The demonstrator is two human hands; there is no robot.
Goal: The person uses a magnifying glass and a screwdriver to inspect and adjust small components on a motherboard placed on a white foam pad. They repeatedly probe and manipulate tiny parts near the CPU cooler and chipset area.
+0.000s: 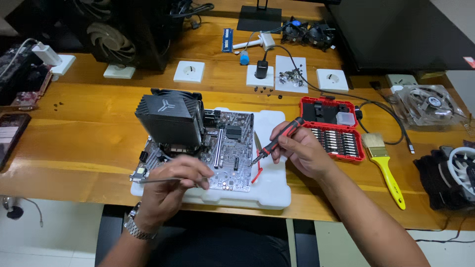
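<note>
While two hands work over it, one motherboard point(225, 158) lies flat on a white foam pad point(269, 190) at the near edge of the wooden surface point(84, 148). One black tower cooler point(168, 118) stands upright on the board's left half. The left hand point(170, 185), a metal watch point(134, 226) on its wrist, is clenched around one thin metal rod point(156, 180) that points left, and it rests on the board's near edge. Just right of the board, the right hand point(299, 151) grasps one black-and-red screwdriver point(277, 141), tilted so its tip comes down at the board's right edge. Further right lie one open red bit case point(332, 129) and one yellow-handled brush point(386, 168). Three white wall sockets point(189, 71) sit along the back row, with one more white one point(401, 79) to the far right. One clear fan point(428, 104) rests at the far right.
</note>
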